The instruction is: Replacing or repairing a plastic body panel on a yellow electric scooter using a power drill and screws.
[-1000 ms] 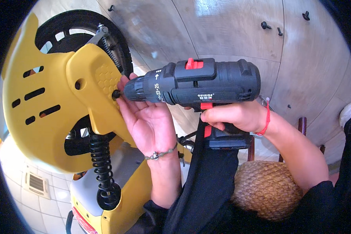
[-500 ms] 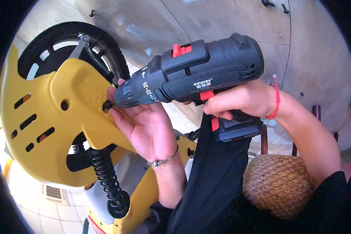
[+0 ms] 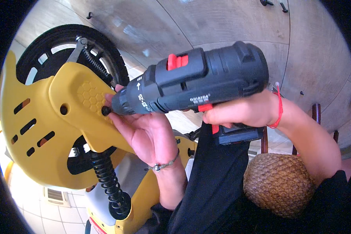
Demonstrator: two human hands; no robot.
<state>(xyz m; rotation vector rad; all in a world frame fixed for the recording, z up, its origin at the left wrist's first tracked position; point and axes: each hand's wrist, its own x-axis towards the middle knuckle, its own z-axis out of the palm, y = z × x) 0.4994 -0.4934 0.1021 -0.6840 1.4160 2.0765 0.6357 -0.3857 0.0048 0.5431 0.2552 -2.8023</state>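
Note:
My right hand (image 3: 234,111) grips a black cordless drill (image 3: 222,70) with red switches, its battery below my hand. The drill's nose meets a dark bolt (image 3: 105,110) at a hole in the yellow plastic guard (image 3: 43,148), beside a honeycomb-patterned patch. Palm upward, my left hand (image 3: 144,134) cups beneath the chuck, thumb and fingertips closed around the bolt, partly hidden by the drill. Below the guard are a black coil shock (image 3: 105,177) and more yellow and grey bodywork (image 3: 130,175).
A black wheel (image 3: 115,50) lies behind the guard on a grey floor (image 3: 238,23). Loose black bolts (image 3: 284,8) are scattered at the upper edge. A woven brown seat (image 3: 279,187) with dark red legs stands at lower right; a white tiled area with a vent (image 3: 56,197) is at lower left.
Since a second ago the drill, my hands and the guard appear lower and slightly left in view. The drill has shifted slightly lower since half a second ago, still at the bolt.

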